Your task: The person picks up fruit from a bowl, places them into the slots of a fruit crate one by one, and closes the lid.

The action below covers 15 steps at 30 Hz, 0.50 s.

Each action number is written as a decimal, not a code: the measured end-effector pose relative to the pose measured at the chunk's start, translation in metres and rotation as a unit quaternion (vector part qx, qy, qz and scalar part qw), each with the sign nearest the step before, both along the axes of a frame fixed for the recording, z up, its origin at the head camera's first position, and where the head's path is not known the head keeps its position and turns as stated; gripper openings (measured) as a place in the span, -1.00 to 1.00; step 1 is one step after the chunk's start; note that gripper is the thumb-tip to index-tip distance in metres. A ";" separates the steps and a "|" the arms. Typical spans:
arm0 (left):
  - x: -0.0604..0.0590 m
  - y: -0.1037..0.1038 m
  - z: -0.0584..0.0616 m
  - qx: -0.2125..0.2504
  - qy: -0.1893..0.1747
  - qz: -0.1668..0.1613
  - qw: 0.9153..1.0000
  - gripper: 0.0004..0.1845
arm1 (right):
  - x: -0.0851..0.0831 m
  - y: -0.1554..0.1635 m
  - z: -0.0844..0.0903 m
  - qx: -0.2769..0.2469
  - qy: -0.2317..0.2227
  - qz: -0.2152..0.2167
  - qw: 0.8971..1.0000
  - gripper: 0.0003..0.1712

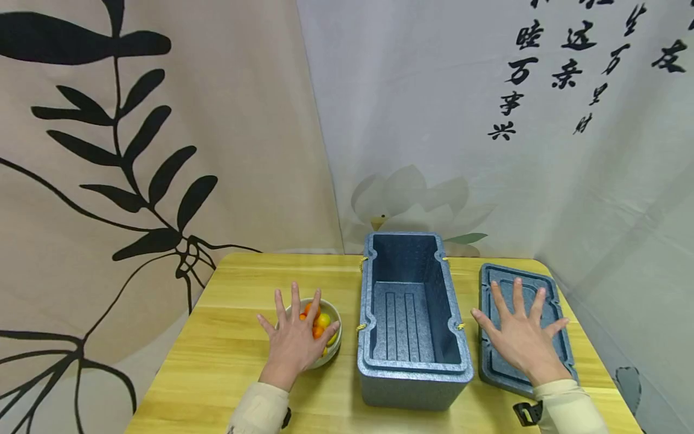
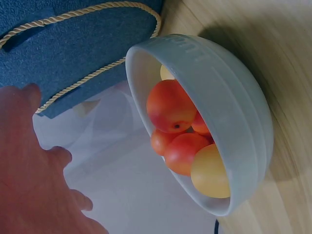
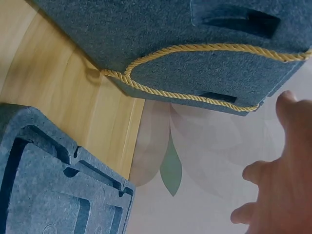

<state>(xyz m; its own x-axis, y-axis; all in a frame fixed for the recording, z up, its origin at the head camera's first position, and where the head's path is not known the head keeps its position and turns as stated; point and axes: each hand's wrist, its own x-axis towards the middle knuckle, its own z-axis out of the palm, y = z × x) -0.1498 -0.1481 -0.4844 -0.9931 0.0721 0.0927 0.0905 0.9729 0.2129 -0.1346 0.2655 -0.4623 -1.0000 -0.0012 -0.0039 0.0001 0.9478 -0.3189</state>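
Note:
My left hand (image 1: 295,343) is spread over a pale bowl (image 2: 219,97) of small round fruit, with nothing in its fingers. Orange-red fruit (image 2: 170,106) and yellow ones (image 2: 210,170) fill the bowl. To the right of it stands a deep blue-grey foam box (image 1: 414,386), uncovered, with its floor bare. My right hand (image 1: 523,343) is held above the box's lid (image 1: 496,371), fingers straight and apart. That lid lies flat on the table right of the box. In the right wrist view a gap separates the hand from lid and box.
A yellow rope (image 3: 214,47) runs along the box's side. Everything stands on a wooden table (image 1: 217,361). Behind the table hangs a cloth backdrop (image 1: 260,120) with printed leaves and black writing.

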 end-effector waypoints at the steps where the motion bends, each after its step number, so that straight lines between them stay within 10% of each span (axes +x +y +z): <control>1: 0.001 0.000 0.000 -0.002 -0.001 0.000 1.000 -0.14 | 0.000 0.000 0.000 0.000 0.002 0.001 1.000 -0.03; 15: 0.000 -0.004 -0.003 -0.011 0.018 -0.005 1.000 -0.03 | -0.003 -0.008 0.005 -0.067 0.110 0.059 0.990 -0.10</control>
